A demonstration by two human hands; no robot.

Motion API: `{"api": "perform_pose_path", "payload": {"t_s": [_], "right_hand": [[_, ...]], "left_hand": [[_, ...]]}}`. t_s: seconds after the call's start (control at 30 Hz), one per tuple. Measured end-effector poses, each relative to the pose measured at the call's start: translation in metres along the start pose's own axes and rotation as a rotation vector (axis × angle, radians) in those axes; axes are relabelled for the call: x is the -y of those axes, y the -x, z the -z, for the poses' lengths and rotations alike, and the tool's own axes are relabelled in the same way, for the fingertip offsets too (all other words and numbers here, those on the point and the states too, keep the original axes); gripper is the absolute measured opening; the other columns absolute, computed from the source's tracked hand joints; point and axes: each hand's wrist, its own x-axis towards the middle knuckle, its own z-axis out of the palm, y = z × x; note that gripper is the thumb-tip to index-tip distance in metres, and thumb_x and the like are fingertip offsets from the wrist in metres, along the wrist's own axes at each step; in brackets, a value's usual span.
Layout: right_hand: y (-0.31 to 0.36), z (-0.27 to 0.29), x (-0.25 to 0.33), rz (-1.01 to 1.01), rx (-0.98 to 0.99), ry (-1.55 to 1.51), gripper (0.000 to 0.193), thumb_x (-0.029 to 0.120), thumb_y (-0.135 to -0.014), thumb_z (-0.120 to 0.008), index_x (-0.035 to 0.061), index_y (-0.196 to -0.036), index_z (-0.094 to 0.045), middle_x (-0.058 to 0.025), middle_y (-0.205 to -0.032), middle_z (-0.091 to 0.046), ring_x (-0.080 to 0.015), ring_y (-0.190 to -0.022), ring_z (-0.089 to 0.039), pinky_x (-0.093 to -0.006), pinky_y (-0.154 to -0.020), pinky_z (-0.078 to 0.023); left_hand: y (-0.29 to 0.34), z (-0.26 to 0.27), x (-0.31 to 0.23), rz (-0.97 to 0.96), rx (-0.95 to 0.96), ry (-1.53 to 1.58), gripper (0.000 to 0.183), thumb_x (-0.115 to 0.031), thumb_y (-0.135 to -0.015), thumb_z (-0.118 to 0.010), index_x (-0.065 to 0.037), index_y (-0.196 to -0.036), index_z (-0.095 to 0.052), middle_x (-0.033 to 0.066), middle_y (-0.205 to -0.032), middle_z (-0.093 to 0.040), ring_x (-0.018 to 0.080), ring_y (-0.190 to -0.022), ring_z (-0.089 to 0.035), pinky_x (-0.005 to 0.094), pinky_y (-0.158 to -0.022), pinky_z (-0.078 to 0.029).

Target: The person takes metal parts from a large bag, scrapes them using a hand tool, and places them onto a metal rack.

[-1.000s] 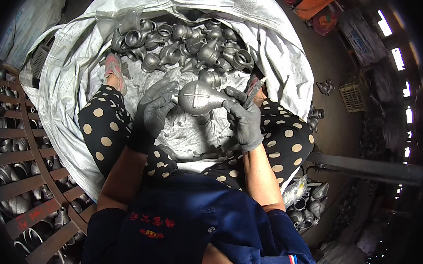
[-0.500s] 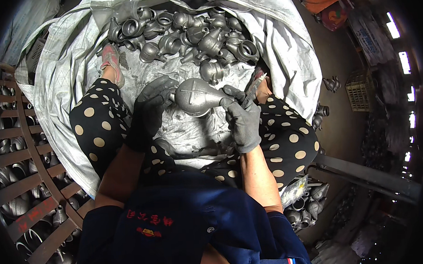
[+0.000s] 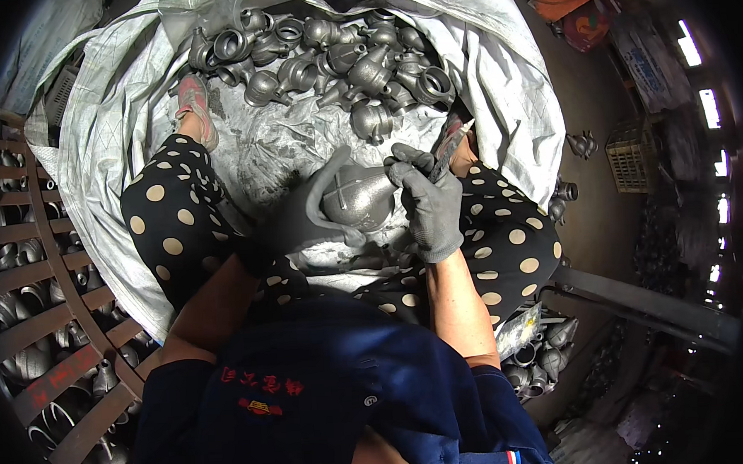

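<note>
Between my hands is a grey, bulb-shaped metal casting (image 3: 360,196) with a raised cross-shaped rib on its rounded body. My left hand (image 3: 308,211), in a dark grey glove, cups the wide end, thumb and fingers curved around it. The gloved right hand (image 3: 431,204) grips the narrow neck with thumb and fingers. A thin stick-like tool (image 3: 453,150) with a pale pointed tip also sticks out from the right hand; its exact kind is unclear. Beyond both hands, a pile of similar grey castings (image 3: 373,70) lies on a white woven sheet (image 3: 260,141).
Raised folds of the sheet (image 3: 506,85) surround my legs and the pile. To the left stands a rusty slatted metal rack (image 3: 63,299) with more castings behind its bars. A yellowish crate (image 3: 628,161) and a metal bar (image 3: 640,303) are on the right.
My left hand has moved right and closed around the casting's wide end. The casting has shifted slightly right and down, its neck still in my right hand.
</note>
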Motion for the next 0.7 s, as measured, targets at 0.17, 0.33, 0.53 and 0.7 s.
{"api": "perform_pose_path", "payload": {"t_s": [0.17, 0.33, 0.53, 0.7], "right_hand": [[0.001, 0.003, 0.000, -0.023, 0.063, 0.094, 0.037, 0.010, -0.085, -0.067, -0.0069, -0.117, -0.061, -0.0061, -0.092, -0.068, -0.0052, -0.070, -0.057, -0.0165, -0.062, -0.042], [0.005, 0.005, 0.005, 0.201, 0.153, 0.244, 0.047, 0.013, -0.091, -0.061, -0.0082, -0.132, -0.049, -0.0152, -0.120, -0.061, -0.0162, -0.108, -0.057, -0.0266, -0.093, -0.044], [0.043, 0.017, 0.028, 0.400, 0.330, 0.700, 0.040, 0.006, -0.092, -0.053, -0.0006, -0.132, -0.054, -0.0184, -0.122, -0.062, -0.0254, -0.113, -0.059, -0.0332, -0.097, -0.044], [0.059, 0.020, 0.023, 0.367, 0.378, 0.875, 0.043, 0.003, -0.085, -0.060, 0.0081, -0.128, -0.061, -0.0173, -0.106, -0.067, -0.0254, -0.097, -0.066, -0.0312, -0.086, -0.050]], "left_hand": [[0.002, -0.010, 0.028, -0.119, -0.115, -0.181, 0.109, -0.017, -0.063, -0.089, -0.003, -0.149, -0.024, 0.0148, -0.145, -0.038, 0.0248, -0.134, -0.039, 0.0360, -0.110, -0.033], [0.005, -0.007, 0.015, -0.094, -0.209, -0.001, 0.103, -0.008, -0.058, -0.087, -0.003, -0.146, -0.032, 0.0115, -0.140, -0.041, 0.0231, -0.132, -0.041, 0.0376, -0.110, -0.035], [0.012, 0.001, 0.015, -0.081, -0.287, 0.161, 0.102, 0.002, -0.062, -0.082, -0.004, -0.147, -0.027, 0.0099, -0.145, -0.033, 0.0199, -0.134, -0.036, 0.0322, -0.103, -0.044], [0.014, 0.003, 0.007, -0.084, -0.348, 0.048, 0.100, 0.002, -0.061, -0.081, -0.006, -0.147, -0.029, 0.0110, -0.144, -0.034, 0.0222, -0.134, -0.037, 0.0338, -0.102, -0.045]]}}
